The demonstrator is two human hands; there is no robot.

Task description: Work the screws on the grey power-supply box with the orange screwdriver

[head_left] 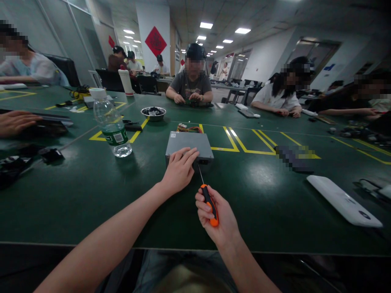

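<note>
A grey metal box (189, 143) with coloured wires (190, 129) at its far end lies on the green table (262, 179). My left hand (179, 170) rests flat on the box's near edge, fingers spread over its top. My right hand (216, 215) grips the orange-and-black handle of a screwdriver (210, 203); its thin shaft points up toward the box's near face, the tip right at the box.
A plastic water bottle (111, 124) stands left of the box. A metal bowl (153, 112) of small parts sits behind. A white flat device (343, 200) lies at right. Other people work along the far and side edges; another person's hand (16, 122) rests at left.
</note>
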